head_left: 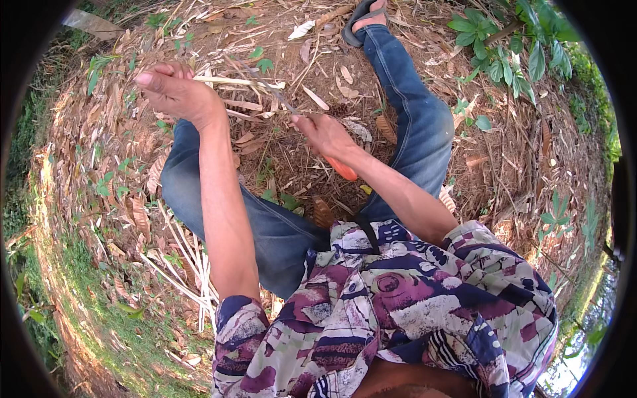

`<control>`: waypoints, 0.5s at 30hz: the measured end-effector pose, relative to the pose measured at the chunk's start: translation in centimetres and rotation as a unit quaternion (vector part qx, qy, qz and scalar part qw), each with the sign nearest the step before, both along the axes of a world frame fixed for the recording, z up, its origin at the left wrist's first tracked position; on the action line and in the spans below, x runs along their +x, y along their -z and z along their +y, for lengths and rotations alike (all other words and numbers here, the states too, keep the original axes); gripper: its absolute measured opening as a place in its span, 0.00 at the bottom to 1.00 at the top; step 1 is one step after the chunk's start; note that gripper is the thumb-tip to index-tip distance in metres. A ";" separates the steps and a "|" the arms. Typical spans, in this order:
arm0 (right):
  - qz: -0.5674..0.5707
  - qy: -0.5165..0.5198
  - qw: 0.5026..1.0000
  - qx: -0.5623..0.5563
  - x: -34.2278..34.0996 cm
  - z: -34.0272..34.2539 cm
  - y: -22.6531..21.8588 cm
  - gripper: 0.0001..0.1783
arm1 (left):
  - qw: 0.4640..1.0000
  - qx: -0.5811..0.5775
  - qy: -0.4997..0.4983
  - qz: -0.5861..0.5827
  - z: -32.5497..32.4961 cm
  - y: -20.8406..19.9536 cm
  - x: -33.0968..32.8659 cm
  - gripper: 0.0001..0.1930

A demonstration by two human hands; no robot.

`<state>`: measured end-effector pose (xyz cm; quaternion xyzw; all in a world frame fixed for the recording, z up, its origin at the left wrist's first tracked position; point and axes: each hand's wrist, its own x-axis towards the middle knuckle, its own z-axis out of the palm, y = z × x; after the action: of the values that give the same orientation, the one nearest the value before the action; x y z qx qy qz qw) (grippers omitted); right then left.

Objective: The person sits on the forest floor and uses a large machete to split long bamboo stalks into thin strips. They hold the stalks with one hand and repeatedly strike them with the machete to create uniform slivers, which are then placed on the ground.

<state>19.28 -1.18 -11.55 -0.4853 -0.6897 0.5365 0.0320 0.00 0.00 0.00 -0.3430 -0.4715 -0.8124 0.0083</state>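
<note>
My left hand (178, 93) is closed round a thin pale strip, like split bamboo or cane (232, 81), that juts out to the right past my fingers. My right hand (326, 136) grips a knife by its orange handle (342, 169), whose end shows below my palm. Its thin, dark blade (275, 94) slants up and to the left, close to the free end of the strip. Whether blade and strip touch, I cannot tell. Both hands are above the ground between my bent legs in blue jeans (418, 126).
Several long pale strips (186, 268) lie on the ground beside my left thigh. Dry leaves and wood shavings (113, 159) cover the soil. A leafy green plant (507, 50) grows at the far right. My sandalled foot (363, 20) rests at the top.
</note>
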 end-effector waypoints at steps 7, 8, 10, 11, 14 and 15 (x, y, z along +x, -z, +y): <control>-0.089 0.033 0.995 0.008 1.8 1.7 9.3 0.33 | 0.999 0.042 -0.011 -0.023 2.2 -0.8 0.8 0.29; -0.080 0.026 0.996 0.034 2.4 2.1 10.5 0.31 | 0.999 0.031 -0.019 -0.032 2.0 -0.1 0.7 0.29; -0.039 0.042 0.998 -0.006 2.5 2.5 9.7 0.33 | 0.999 0.012 -0.028 -0.043 0.8 0.3 0.7 0.29; -0.004 0.070 0.995 -0.074 2.3 2.8 9.4 0.37 | 0.999 0.018 -0.034 -0.038 0.9 0.5 0.8 0.28; 0.131 0.097 0.970 -0.179 0.5 1.3 9.9 0.37 | 0.997 -0.005 -0.081 -0.018 -1.0 0.2 -0.5 0.25; 0.129 0.086 0.964 -0.214 1.8 0.9 9.6 0.34 | 0.994 -0.010 -0.081 -0.066 -1.2 0.4 0.3 0.24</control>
<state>21.10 -0.30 -21.20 -0.4649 -0.5042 0.7251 0.0624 0.35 -1.17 -0.43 -0.2492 -0.5055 -0.8251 0.0389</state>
